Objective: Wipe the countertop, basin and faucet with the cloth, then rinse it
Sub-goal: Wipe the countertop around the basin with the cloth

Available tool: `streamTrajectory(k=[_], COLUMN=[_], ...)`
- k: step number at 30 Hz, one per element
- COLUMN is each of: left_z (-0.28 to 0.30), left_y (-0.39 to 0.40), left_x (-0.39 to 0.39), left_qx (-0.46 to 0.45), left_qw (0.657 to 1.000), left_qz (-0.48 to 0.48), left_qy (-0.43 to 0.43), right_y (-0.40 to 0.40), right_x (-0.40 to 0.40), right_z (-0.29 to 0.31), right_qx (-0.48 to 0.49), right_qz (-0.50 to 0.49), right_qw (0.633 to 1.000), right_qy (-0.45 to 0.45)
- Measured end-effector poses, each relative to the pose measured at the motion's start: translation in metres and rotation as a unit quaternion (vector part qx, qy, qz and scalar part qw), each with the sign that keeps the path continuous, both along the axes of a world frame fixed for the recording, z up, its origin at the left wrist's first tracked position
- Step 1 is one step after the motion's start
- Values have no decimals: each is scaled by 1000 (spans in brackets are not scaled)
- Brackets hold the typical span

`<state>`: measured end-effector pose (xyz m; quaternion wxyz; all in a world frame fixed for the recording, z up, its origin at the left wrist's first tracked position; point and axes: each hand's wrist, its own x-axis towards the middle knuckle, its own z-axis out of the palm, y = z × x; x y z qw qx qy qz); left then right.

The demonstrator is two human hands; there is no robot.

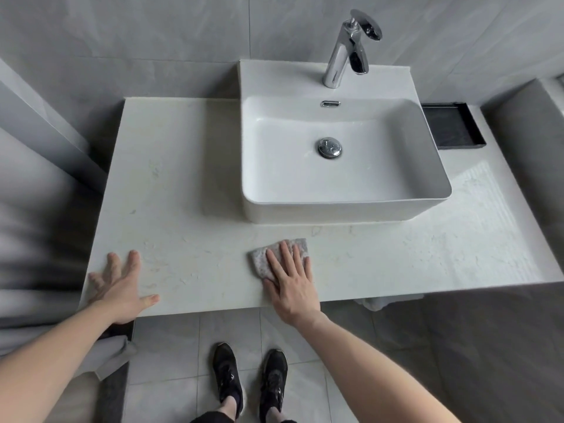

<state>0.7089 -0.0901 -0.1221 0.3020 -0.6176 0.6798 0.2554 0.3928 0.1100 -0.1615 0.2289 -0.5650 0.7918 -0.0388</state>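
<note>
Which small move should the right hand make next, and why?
Probably slide the cloth sideways along the countertop: the right hand presses it flat on the front strip, the left hand braces on the edge, and much surface lies on both sides.

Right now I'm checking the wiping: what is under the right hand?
Under the flat right hand lies the grey speckled cloth, pressed on the white marbled countertop. Its left and far edges show; the part beneath the palm is covered.
</note>
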Motion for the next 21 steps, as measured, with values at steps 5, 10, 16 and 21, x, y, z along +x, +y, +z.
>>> streamTrajectory(k=[5, 10, 16, 21], left_z=[1, 0, -9, -7], left_y=[0, -1, -6, -3], left_x=[-2, 1, 8, 3], left_qx=[-13, -19, -37, -37], left_qw=[1000, 1000, 999, 999], left_qz=[-4, -8, -16, -12], left_qy=[7, 9, 7, 3], right_y=[34, 76, 90, 67], right_x=[-61, -156, -249, -244], right_z=[1, 12, 26, 11], right_qx=[1, 71, 121, 99], right_qz=[-69, -222, -344, -392], right_qw=[997, 971, 927, 913], right_qy=[22, 45, 84, 57])
